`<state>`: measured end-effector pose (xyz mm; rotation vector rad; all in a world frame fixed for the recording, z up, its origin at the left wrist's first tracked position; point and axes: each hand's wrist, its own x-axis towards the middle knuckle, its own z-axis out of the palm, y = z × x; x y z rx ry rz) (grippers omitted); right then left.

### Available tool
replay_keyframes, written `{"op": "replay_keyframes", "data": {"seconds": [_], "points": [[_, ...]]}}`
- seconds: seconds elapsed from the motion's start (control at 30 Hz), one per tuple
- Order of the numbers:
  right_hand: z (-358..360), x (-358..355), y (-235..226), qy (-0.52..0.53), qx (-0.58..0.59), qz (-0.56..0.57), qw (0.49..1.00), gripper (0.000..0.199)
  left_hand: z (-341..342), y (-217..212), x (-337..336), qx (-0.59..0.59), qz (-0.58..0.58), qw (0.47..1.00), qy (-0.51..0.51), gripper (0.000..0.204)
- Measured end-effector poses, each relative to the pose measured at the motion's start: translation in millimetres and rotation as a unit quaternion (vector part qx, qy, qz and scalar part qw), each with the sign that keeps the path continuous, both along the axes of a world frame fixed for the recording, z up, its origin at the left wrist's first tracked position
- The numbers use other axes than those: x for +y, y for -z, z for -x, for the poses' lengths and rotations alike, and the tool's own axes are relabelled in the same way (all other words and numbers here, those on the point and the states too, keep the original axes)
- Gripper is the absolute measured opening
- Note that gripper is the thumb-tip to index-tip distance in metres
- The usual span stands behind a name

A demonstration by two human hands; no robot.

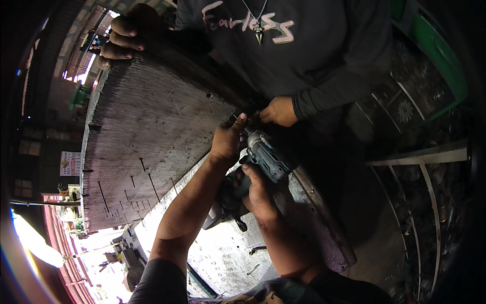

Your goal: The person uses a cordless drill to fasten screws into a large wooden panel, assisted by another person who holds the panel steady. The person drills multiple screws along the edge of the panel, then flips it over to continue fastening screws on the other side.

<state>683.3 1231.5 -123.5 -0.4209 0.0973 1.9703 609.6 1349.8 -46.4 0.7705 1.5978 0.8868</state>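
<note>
My right hand (257, 192) is wrapped round the handle of a grey-teal cordless drill (268, 157), whose nose points up toward the edge of a tilted wooden board (157, 126). Beside the drill's nose, my left hand (227, 141) is closed with its thumb raised; what it pinches is too small and dark to make out. A co-worker's hand (279, 111) reaches to the same spot from the far side. Their other hand (121, 40) grips the board's upper left corner. Several thin nails (152, 187) stick out of the board's lower face.
Below the board is a worn workbench top (238, 263) with a dark-edged rail (324, 218) on its right. A loose nail (253, 269) and a small dark bent piece (257, 249) lie on it. Metal racks (420, 162) with parts stand at right, and a bench vise (130, 261) at lower left.
</note>
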Motion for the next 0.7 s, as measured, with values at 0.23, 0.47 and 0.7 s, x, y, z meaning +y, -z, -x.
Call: {"op": "replay_keyframes", "data": {"seconds": [0.23, 0.47, 0.7], "points": [[-1.8, 2.0, -5.6, 0.019, -0.020, 0.008, 1.000, 0.015, 0.8, 2.6, 1.7, 0.018, -0.002, 1.000, 0.007, 0.040], [-1.5, 2.6, -7.1, 0.021, -0.023, 0.010, 0.999, 0.016, -4.7, -6.6, -0.8, 0.031, 0.001, 0.999, 0.017, 0.041], [-0.8, 1.5, -6.8, 0.013, -0.009, 0.025, 1.000, 0.013, 8.8, 3.8, -11.5, -0.056, 0.015, 0.997, 0.053, 0.044]]}}
